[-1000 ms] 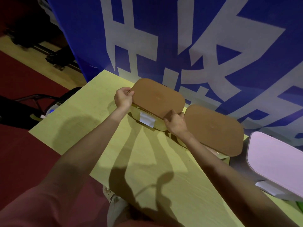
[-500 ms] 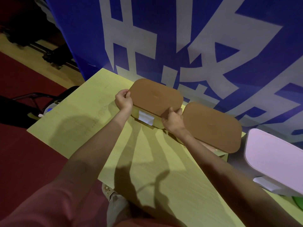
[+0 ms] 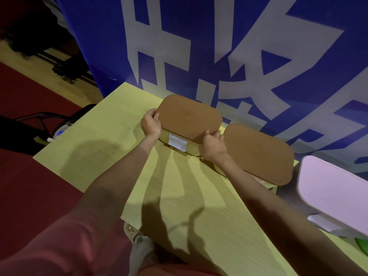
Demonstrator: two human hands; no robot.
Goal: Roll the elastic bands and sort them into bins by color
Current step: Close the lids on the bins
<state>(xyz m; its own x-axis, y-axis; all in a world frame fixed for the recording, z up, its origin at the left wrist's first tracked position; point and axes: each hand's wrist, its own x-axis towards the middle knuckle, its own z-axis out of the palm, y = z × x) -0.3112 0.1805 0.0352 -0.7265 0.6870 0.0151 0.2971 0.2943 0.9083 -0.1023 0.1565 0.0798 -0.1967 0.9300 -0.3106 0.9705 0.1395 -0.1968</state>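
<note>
A brown lid (image 3: 189, 117) covers a yellow bin (image 3: 192, 145) with a white label, at the back of the table. My left hand (image 3: 150, 122) grips the lid's left edge. Its right front corner is held by my right hand (image 3: 212, 144). A second bin under a brown lid (image 3: 258, 153) stands just to the right. Further right is a white bin with a pale pink lid (image 3: 334, 193). No elastic bands are in view.
The yellow-green table (image 3: 123, 148) has its left edge near my left arm. A blue banner with white characters (image 3: 219, 46) hangs right behind the bins. Red floor and dark equipment lie to the left. A green item (image 3: 363, 245) peeks in at the right edge.
The lid has come down a little and sits flatter on the bin. Both hands stay at the lid's ends.
</note>
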